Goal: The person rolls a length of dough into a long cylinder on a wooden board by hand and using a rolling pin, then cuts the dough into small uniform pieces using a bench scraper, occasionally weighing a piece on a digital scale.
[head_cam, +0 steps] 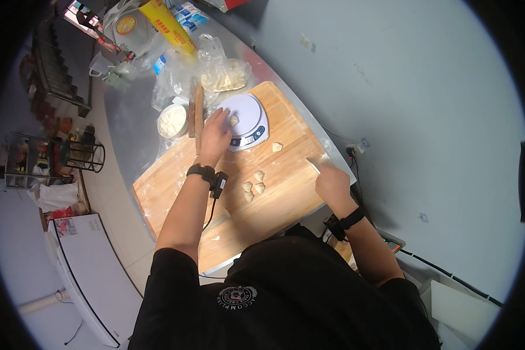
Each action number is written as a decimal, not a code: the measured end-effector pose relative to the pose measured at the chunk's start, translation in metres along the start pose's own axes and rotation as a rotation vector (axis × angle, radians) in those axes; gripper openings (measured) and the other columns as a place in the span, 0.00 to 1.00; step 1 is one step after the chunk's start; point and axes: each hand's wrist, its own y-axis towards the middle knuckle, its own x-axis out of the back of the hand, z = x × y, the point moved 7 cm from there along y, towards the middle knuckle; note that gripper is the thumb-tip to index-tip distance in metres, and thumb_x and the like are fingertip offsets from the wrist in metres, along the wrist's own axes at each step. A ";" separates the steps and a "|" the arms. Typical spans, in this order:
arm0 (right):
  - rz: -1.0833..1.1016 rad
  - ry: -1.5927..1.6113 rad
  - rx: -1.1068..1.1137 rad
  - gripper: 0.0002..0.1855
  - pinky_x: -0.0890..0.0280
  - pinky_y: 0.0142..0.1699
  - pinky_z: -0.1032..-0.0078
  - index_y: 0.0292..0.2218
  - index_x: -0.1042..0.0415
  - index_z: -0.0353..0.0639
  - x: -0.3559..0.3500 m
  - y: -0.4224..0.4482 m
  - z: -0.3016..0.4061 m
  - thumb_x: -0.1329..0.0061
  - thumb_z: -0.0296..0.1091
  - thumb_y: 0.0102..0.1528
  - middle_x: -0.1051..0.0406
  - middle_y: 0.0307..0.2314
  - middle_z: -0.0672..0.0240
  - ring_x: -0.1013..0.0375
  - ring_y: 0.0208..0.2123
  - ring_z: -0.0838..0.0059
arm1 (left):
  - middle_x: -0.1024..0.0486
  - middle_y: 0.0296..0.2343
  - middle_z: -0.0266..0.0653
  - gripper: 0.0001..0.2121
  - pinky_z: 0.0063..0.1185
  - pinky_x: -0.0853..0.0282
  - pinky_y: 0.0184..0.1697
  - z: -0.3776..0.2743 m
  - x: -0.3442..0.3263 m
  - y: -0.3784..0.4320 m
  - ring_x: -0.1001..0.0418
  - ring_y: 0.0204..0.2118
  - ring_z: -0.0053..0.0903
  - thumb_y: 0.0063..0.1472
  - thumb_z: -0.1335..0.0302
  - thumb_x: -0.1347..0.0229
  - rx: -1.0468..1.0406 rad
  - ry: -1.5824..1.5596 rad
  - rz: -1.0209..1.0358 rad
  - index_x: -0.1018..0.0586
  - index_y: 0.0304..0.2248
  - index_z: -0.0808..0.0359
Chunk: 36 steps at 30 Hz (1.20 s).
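My left hand (217,133) reaches over the left side of a white digital kitchen scale (246,114), its fingertips beside a small dough piece (234,120) on the round platform. My right hand (332,181) grips a small knife (313,165) near the right edge of a wooden board (175,175); its handle is hidden in the fist. Another dough piece (277,147) lies on the board between the scale and the knife. Several more dough pieces (259,176) sit grouped nearer to me. A wooden rolling pin (198,109) lies left of the scale.
A bowl of flour (173,121) stands left of the rolling pin. Behind the scale are a plastic bag with pale contents (225,78) and a yellow box (168,27). A wall (402,109) runs along the right, with a plugged-in cable (353,151) near the table corner.
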 end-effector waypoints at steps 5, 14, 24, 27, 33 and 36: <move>-0.014 -0.013 0.024 0.06 0.26 0.35 0.57 0.35 0.20 0.42 0.000 0.000 0.001 0.45 0.30 0.54 0.20 0.27 0.59 0.18 0.30 0.54 | 0.27 0.62 0.49 0.30 0.34 0.34 0.70 -0.002 -0.016 0.009 0.31 0.66 0.47 0.55 0.87 0.45 -0.051 0.015 0.067 0.19 0.58 0.59; -0.018 -0.031 0.022 0.05 0.26 0.33 0.56 0.34 0.20 0.42 0.005 -0.003 0.004 0.45 0.29 0.54 0.20 0.27 0.58 0.18 0.28 0.53 | 0.18 0.50 0.47 0.17 0.33 0.23 0.56 -0.031 -0.014 -0.011 0.19 0.50 0.46 0.63 0.80 0.42 -0.117 0.129 0.135 0.14 0.51 0.62; -0.007 0.022 0.010 0.08 0.25 0.34 0.56 0.38 0.19 0.43 0.003 -0.003 0.005 0.46 0.27 0.54 0.20 0.29 0.59 0.18 0.29 0.53 | 0.16 0.36 0.38 0.19 0.24 0.21 0.43 -0.049 -0.067 -0.084 0.19 0.37 0.24 0.63 0.73 0.30 0.226 -0.410 0.398 0.16 0.52 0.67; -0.033 0.015 0.005 0.09 0.25 0.34 0.57 0.38 0.19 0.43 0.002 -0.005 0.002 0.46 0.27 0.54 0.20 0.29 0.59 0.18 0.29 0.53 | 0.16 0.35 0.36 0.16 0.22 0.21 0.43 -0.045 -0.050 -0.100 0.19 0.37 0.22 0.63 0.73 0.30 0.265 -0.421 0.416 0.16 0.49 0.68; 0.010 -0.006 -0.037 0.16 0.25 0.34 0.58 0.45 0.18 0.47 -0.006 -0.003 0.000 0.46 0.27 0.54 0.20 0.31 0.61 0.18 0.30 0.55 | 0.15 0.34 0.41 0.13 0.25 0.21 0.44 -0.044 -0.034 -0.151 0.18 0.36 0.27 0.60 0.75 0.32 0.117 -0.068 0.593 0.14 0.44 0.67; 0.070 -0.003 -0.026 0.20 0.25 0.35 0.58 0.49 0.17 0.50 -0.014 0.001 -0.002 0.47 0.27 0.55 0.20 0.30 0.62 0.18 0.30 0.56 | 0.15 0.35 0.44 0.12 0.25 0.22 0.44 -0.041 -0.030 -0.144 0.17 0.37 0.28 0.62 0.74 0.33 0.095 -0.069 0.530 0.14 0.44 0.68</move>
